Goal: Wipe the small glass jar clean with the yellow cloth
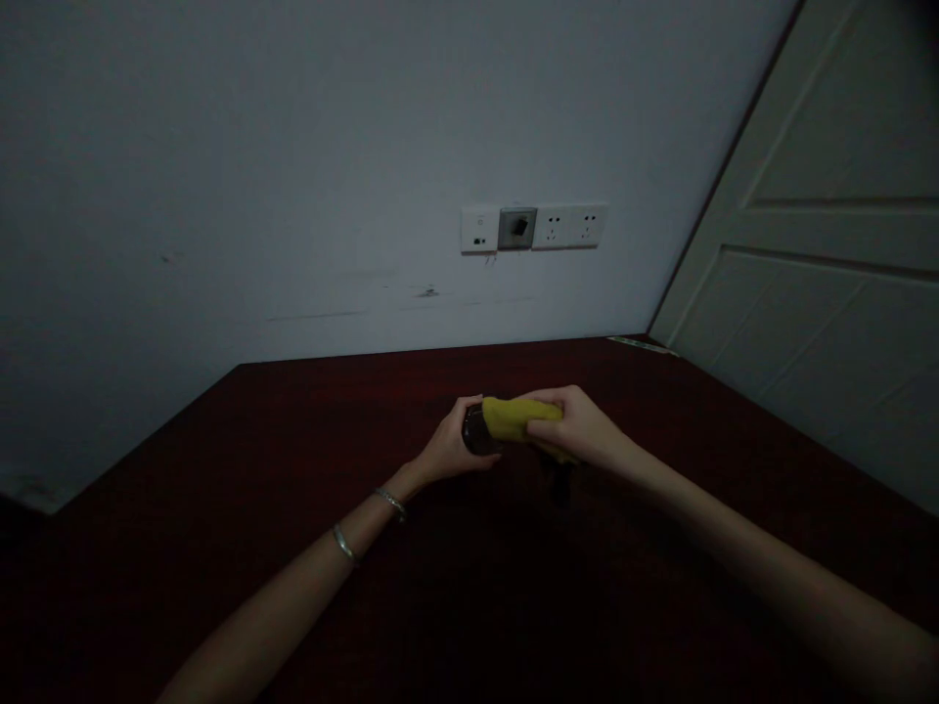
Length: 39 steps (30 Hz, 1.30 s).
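My left hand is closed around a dark, shiny, rounded glass, which may be a cup or a jar; the dim light hides its exact shape. Fingers and thumb grip it from the left side. My right hand pinches a yellow cloth that lies against the right part of the glass and covers it. Below the cloth a dark patch shows, too dark to make out. Both hands are above the middle of the dark red table.
Behind the table stands a pale wall with a row of sockets and switches. A white panelled door rises along the right edge. A thin printed strip lies at the table's back right corner. Two bracelets circle my left forearm.
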Each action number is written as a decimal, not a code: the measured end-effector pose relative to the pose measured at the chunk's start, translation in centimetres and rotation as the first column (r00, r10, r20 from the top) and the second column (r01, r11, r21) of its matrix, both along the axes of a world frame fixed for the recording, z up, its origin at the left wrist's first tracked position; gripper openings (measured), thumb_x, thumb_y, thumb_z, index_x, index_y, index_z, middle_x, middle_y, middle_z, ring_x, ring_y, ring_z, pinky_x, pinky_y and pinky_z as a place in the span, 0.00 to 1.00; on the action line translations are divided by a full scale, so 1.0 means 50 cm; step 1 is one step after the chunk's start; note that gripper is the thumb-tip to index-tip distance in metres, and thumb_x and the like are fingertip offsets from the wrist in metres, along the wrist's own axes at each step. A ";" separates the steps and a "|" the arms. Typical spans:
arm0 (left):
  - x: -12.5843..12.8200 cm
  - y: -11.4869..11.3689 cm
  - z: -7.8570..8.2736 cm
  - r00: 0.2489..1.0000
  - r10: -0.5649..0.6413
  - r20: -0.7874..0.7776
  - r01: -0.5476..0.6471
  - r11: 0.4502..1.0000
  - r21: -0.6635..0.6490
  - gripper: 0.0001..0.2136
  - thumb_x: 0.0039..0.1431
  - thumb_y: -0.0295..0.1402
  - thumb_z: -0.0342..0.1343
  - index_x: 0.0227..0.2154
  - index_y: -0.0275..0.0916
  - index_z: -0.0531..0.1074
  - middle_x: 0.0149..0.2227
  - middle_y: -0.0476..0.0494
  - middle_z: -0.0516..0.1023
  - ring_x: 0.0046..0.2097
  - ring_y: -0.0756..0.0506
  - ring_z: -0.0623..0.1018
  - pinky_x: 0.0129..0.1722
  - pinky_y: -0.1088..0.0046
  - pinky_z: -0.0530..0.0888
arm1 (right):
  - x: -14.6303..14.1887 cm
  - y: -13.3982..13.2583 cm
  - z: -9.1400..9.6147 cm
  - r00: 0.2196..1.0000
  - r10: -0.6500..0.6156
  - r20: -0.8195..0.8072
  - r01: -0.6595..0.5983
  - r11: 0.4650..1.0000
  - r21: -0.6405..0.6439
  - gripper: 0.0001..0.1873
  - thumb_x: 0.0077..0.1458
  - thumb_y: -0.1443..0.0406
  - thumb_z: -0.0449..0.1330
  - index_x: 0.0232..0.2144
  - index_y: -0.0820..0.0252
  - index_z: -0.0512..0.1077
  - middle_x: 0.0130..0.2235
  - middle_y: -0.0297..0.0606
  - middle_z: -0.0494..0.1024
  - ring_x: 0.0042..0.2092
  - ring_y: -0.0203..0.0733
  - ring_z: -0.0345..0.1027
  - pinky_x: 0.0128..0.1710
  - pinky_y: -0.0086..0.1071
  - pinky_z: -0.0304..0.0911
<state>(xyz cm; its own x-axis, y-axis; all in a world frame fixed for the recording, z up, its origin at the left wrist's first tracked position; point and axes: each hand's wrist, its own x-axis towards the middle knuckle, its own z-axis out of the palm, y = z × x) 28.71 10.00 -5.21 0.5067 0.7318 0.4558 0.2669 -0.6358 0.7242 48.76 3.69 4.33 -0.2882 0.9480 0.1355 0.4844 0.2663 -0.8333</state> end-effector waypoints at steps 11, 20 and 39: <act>-0.003 -0.006 0.012 0.997 0.043 0.060 -0.048 0.996 0.078 0.40 0.36 0.29 0.66 0.55 0.39 0.54 0.55 0.35 0.66 0.55 0.38 0.71 0.53 0.59 0.69 | -0.055 -0.025 -0.062 0.534 -0.211 0.819 -0.427 0.768 0.477 0.25 0.58 0.73 0.47 0.58 0.67 0.59 0.57 0.50 0.69 0.44 0.49 0.67 0.23 0.33 0.68; -0.016 0.018 0.016 0.999 -0.039 -0.006 0.039 0.930 0.365 0.41 0.37 0.34 0.68 0.55 0.39 0.55 0.58 0.30 0.62 0.60 0.34 0.65 0.58 0.49 0.65 | -0.059 -0.002 -0.031 0.689 0.024 0.725 -0.378 0.865 0.331 0.28 0.51 0.75 0.51 0.55 0.58 0.61 0.56 0.41 0.70 0.48 0.46 0.68 0.36 0.33 0.66; -0.035 0.026 0.043 0.965 -0.188 -0.182 0.259 0.786 0.561 0.42 0.44 0.37 0.67 0.59 0.39 0.49 0.58 0.26 0.60 0.64 0.31 0.59 0.57 0.45 0.65 | -0.023 -0.014 0.052 0.762 0.436 0.479 -0.437 0.892 -0.115 0.15 0.42 0.73 0.53 0.32 0.62 0.76 0.25 0.31 0.74 0.25 0.31 0.62 0.25 0.25 0.54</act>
